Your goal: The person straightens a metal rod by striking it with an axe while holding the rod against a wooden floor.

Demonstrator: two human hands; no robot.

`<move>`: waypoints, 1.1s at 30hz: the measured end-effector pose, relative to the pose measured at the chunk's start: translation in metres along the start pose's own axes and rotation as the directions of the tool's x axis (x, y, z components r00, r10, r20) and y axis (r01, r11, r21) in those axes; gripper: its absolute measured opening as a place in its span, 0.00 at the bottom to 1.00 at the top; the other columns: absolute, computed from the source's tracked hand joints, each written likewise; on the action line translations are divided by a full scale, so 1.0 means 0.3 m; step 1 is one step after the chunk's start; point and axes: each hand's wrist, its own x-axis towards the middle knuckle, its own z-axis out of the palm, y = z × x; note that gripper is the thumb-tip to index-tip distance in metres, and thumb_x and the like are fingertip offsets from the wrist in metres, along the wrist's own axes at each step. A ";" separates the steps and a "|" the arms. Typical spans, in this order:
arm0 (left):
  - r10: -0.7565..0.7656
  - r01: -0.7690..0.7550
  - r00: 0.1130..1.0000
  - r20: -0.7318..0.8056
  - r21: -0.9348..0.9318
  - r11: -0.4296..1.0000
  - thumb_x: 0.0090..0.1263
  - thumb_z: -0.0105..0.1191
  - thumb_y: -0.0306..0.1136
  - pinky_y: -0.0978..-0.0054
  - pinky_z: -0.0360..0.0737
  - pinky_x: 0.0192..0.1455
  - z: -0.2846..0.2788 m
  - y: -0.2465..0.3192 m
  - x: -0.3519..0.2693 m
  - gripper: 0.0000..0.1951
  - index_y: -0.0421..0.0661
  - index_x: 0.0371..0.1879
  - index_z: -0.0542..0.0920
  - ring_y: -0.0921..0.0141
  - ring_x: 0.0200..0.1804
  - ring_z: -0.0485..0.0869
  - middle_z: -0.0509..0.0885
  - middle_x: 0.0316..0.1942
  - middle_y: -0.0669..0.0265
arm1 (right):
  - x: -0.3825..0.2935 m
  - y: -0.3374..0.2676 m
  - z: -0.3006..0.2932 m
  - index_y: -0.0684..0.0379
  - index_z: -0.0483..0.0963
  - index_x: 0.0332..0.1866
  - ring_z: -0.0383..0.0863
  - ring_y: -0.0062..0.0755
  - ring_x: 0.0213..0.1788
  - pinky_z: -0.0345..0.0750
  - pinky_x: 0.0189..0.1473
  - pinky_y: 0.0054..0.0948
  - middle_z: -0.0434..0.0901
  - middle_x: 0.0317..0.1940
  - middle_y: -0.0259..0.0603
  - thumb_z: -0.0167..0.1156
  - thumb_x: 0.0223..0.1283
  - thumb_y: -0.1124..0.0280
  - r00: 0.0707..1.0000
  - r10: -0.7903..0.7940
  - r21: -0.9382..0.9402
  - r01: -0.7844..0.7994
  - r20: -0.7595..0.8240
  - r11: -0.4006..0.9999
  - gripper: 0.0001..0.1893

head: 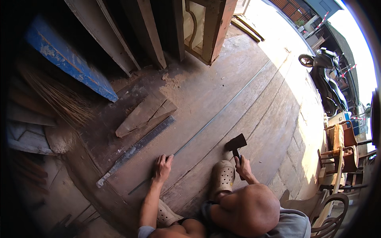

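A long thin metal rod point(221, 111) lies across the wooden plank floor point(205, 160). My left hand point(163, 168) is closed over it near its lower end. In my right hand point(244, 167) is a short-handled hammer point(237, 142) with a broad dark head, raised beside my clog point(223, 175). Its head is apart from the rod. To the left lies a long flat metal bar point(140, 145), narrower and worn at its near end. Beyond it rests a split wooden block point(146, 114), tapered at one end.
A twig broom point(64, 98) and a blue-painted board point(74, 64) stand at the left. Upright timbers point(151, 32) and a wooden frame point(218, 32) line the far side. Sawdust point(172, 81) lies nearby. A motor scooter point(327, 80) and wooden chairs point(342, 148) are at the right.
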 end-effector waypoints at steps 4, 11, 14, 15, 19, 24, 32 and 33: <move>-0.015 0.016 1.000 0.007 -0.038 0.999 0.69 0.56 0.32 0.60 0.78 0.45 -0.022 0.032 0.007 0.12 0.47 0.50 0.81 0.54 0.42 0.80 0.80 0.39 0.52 | -0.046 -0.023 0.007 0.66 0.68 0.39 0.84 0.61 0.29 0.77 0.31 0.49 0.79 0.23 0.62 0.53 0.71 0.53 0.999 0.012 0.047 -0.010 -0.037 0.999 0.21; 0.030 -0.034 0.993 0.119 0.034 0.999 0.72 0.50 0.29 0.59 0.76 0.47 -0.056 0.010 0.012 0.10 0.41 0.48 0.78 0.55 0.43 0.80 0.79 0.39 0.52 | -0.054 -0.065 0.004 0.65 0.67 0.42 0.78 0.73 0.37 0.73 0.36 0.58 0.78 0.28 0.70 0.54 0.70 0.54 0.999 -0.033 -0.062 0.033 0.000 0.998 0.20; 0.017 -0.022 0.975 0.221 0.018 1.000 0.70 0.52 0.27 0.57 0.75 0.50 -0.123 -0.017 -0.023 0.09 0.39 0.47 0.76 0.52 0.46 0.79 0.80 0.41 0.49 | -0.041 -0.050 -0.008 0.65 0.68 0.43 0.78 0.74 0.37 0.73 0.37 0.58 0.78 0.29 0.71 0.54 0.70 0.55 0.999 -0.035 -0.038 0.036 0.011 0.999 0.19; 0.001 -0.006 0.964 0.264 0.020 1.000 0.69 0.53 0.26 0.56 0.75 0.51 -0.156 -0.040 -0.054 0.10 0.39 0.47 0.76 0.50 0.46 0.79 0.80 0.42 0.48 | -0.040 -0.050 -0.005 0.65 0.68 0.44 0.78 0.74 0.37 0.73 0.37 0.58 0.78 0.29 0.71 0.54 0.71 0.55 0.999 -0.033 -0.019 0.033 0.013 0.999 0.19; -0.114 0.116 0.942 0.314 0.013 0.993 0.69 0.51 0.24 0.51 0.73 0.50 -0.350 -0.171 -0.286 0.07 0.38 0.44 0.74 0.45 0.46 0.75 0.77 0.40 0.45 | -0.021 0.005 0.028 0.65 0.67 0.45 0.78 0.75 0.38 0.73 0.37 0.58 0.78 0.29 0.71 0.54 0.71 0.55 0.999 -0.032 -0.045 0.032 -0.009 0.998 0.19; -0.374 0.331 0.902 0.214 0.212 0.919 0.66 0.55 0.27 0.47 0.69 0.52 -0.681 -0.383 -0.782 0.10 0.37 0.44 0.75 0.42 0.49 0.73 0.73 0.44 0.44 | -0.026 0.000 0.037 0.64 0.66 0.46 0.78 0.74 0.37 0.74 0.37 0.59 0.78 0.29 0.72 0.54 0.70 0.56 1.000 -0.005 -0.069 0.005 -0.007 0.998 0.19; -0.327 0.330 0.937 0.118 -0.001 0.944 0.65 0.59 0.35 0.51 0.72 0.51 -0.417 -0.133 -0.301 0.17 0.40 0.49 0.77 0.47 0.48 0.75 0.76 0.45 0.48 | -0.034 -0.006 0.016 0.65 0.67 0.44 0.78 0.74 0.38 0.73 0.37 0.58 0.78 0.30 0.71 0.54 0.70 0.53 0.999 0.012 -0.099 -0.015 -0.031 0.995 0.20; -0.274 0.281 0.947 0.168 -0.020 0.959 0.65 0.61 0.36 0.52 0.73 0.53 -0.360 -0.088 -0.189 0.19 0.41 0.51 0.77 0.48 0.49 0.76 0.77 0.46 0.48 | -0.034 -0.005 0.019 0.65 0.67 0.44 0.78 0.74 0.38 0.73 0.37 0.58 0.78 0.30 0.71 0.54 0.70 0.53 0.999 0.011 -0.098 -0.014 -0.031 0.995 0.20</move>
